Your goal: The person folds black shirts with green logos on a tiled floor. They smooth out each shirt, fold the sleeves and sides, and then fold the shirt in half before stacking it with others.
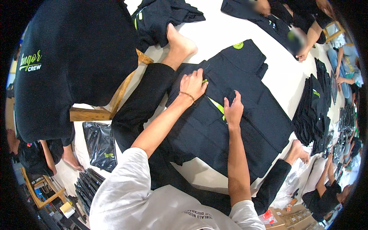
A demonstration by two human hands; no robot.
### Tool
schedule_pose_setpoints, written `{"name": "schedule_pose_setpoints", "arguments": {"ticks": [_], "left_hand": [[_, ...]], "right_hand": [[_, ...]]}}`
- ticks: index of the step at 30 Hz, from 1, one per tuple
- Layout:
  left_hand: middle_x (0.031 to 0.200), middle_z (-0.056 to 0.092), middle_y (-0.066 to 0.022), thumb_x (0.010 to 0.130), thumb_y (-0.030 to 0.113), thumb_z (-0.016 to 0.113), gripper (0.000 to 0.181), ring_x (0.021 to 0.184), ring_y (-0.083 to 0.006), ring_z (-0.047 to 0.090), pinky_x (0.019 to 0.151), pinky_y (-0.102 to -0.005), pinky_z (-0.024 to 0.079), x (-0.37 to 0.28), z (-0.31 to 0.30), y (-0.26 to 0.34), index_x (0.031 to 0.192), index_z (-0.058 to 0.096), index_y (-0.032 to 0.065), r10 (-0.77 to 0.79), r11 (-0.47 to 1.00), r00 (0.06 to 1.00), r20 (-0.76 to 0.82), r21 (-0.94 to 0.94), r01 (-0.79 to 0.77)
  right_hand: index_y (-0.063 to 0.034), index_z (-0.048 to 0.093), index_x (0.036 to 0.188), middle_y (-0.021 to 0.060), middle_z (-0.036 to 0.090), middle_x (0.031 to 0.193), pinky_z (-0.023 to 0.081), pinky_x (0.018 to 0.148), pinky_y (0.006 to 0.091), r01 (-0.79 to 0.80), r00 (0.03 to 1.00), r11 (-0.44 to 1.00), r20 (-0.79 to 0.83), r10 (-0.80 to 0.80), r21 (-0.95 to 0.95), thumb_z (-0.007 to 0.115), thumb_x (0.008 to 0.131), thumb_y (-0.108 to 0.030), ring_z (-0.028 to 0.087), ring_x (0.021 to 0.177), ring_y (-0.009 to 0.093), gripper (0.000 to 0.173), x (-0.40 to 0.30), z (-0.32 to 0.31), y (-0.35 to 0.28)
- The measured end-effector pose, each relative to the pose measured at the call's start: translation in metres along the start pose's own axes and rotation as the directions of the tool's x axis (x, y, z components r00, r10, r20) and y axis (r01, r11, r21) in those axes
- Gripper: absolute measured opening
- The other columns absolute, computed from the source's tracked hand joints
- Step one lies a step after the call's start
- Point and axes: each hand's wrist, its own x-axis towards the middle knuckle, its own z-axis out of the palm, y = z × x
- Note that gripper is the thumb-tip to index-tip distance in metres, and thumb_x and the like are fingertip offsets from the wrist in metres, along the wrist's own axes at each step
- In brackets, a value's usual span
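Observation:
A black garment with bright green details (258, 126) lies spread on the pale floor between my legs. On its upper left part rests my left hand (193, 84), fingers bent at the cloth beside a small green detail; whether it pinches the fabric is not clear. My right hand (234, 107) lies over the middle of the garment, fingers apart, next to a bright green strip (217, 107). A round green print (238, 45) shows near the garment's top edge.
A person in black (72, 57) is close on the left, beside a wooden frame (92, 114). Below lie a plastic-bagged black garment (100, 143) and a stack of bagged garments (87, 184). Folded black garments (310, 112) are piled at right. Other people work at the upper right and far right.

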Motion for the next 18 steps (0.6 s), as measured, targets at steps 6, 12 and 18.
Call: {"name": "schedule_pose_setpoints", "arguments": {"ticks": [6,12,18], "left_hand": [[0.105,0.066,-0.014,0.088,0.029,0.074,0.035,0.101,-0.0328,0.064,0.09,-0.0447,0.052,0.039,0.022,-0.009,0.115,0.07,0.0083,0.091,0.993,0.984,-0.153,-0.058,-0.101],[0.085,0.074,-0.0112,0.083,0.037,0.079,0.01,0.081,-0.0335,0.072,0.075,-0.0467,0.057,0.08,0.021,-0.026,0.085,0.081,0.0267,-0.112,0.993,0.993,-0.025,-0.03,0.111],[0.116,0.07,-0.0195,0.083,0.001,0.063,0.034,0.109,-0.0383,0.065,0.096,-0.0464,0.051,0.114,-0.009,-0.038,0.116,0.069,0.004,0.014,0.969,0.969,-0.248,-0.235,-0.074]], "right_hand": [[0.0004,0.051,0.136,0.0175,0.06,0.077,0.049,0.073,0.042,0.123,0.987,0.992,-0.097,-0.125,-0.024,0.072,0.088,-0.012,0.061,0.072,0.031,0.054,0.0,0.008,0.006],[-0.0008,0.048,0.141,0.0279,0.068,0.096,0.05,0.086,0.0486,0.173,0.975,0.984,-0.14,-0.175,-0.031,0.071,0.089,-0.018,0.067,0.091,0.043,0.059,0.0,0.012,0.015],[-0.0028,0.044,0.145,0.0269,0.066,0.11,0.051,0.09,0.0477,-0.042,0.999,0.985,0.015,0.04,0.167,0.074,0.088,-0.018,0.067,0.094,0.04,0.067,-0.005,-0.011,-0.001]]}}
